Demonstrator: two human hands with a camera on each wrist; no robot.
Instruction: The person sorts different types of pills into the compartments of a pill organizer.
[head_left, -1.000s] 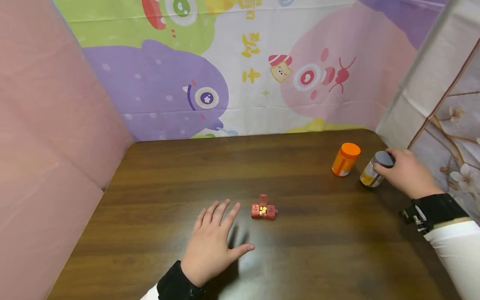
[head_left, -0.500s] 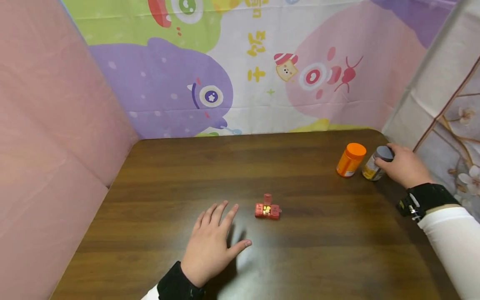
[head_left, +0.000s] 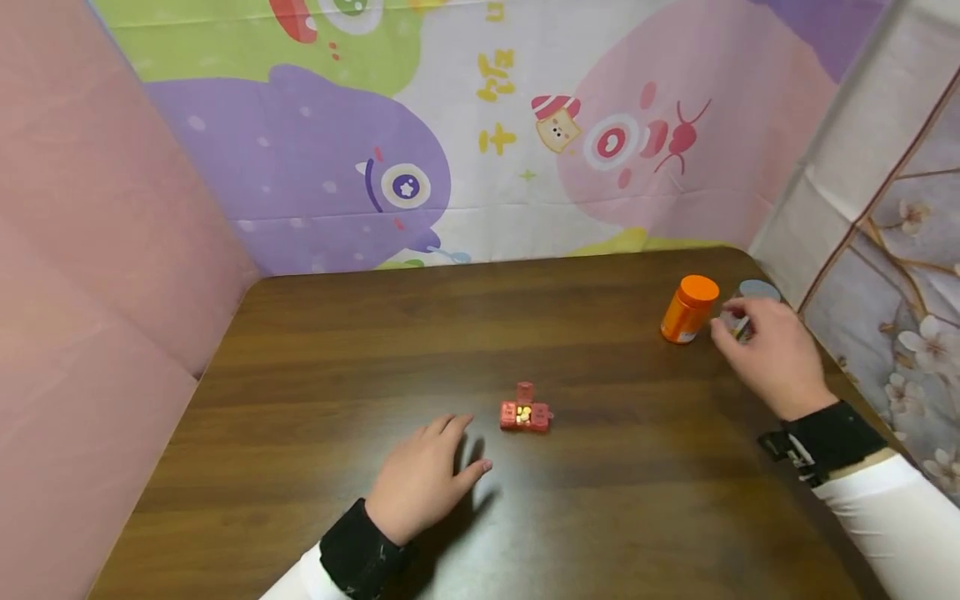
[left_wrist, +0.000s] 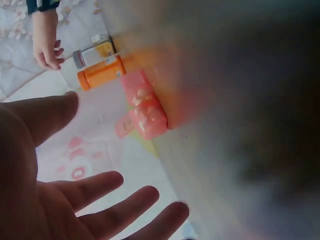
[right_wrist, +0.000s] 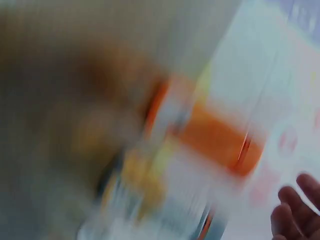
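My left hand (head_left: 420,479) is held over the table to the left of a small red pill box (head_left: 525,417), fingers spread and holding nothing. The box's middle lid stands up, and yellowish pills show in that compartment. At the back right, my right hand (head_left: 772,354) is in front of a grey-capped bottle (head_left: 759,289), hiding most of it in the head view. The left wrist view has a gap between that hand and the grey-capped bottle (left_wrist: 95,54), its fingers loosely bent around nothing. An orange bottle (head_left: 688,310) stands upright just left of the grey-capped one.
The brown wooden table (head_left: 337,350) meets a cartoon-printed cloth (head_left: 495,192) at its back edge. Pink cloth (head_left: 97,333) hangs along the left side, and a flower-patterned cloth (head_left: 918,325) runs along the right. The right wrist view is blurred.
My right hand has let go of the grey-capped bottle and drawn back toward me and leftward. The bottle was set slightly farther back beside the orange one. My left hand has shifted only a little.
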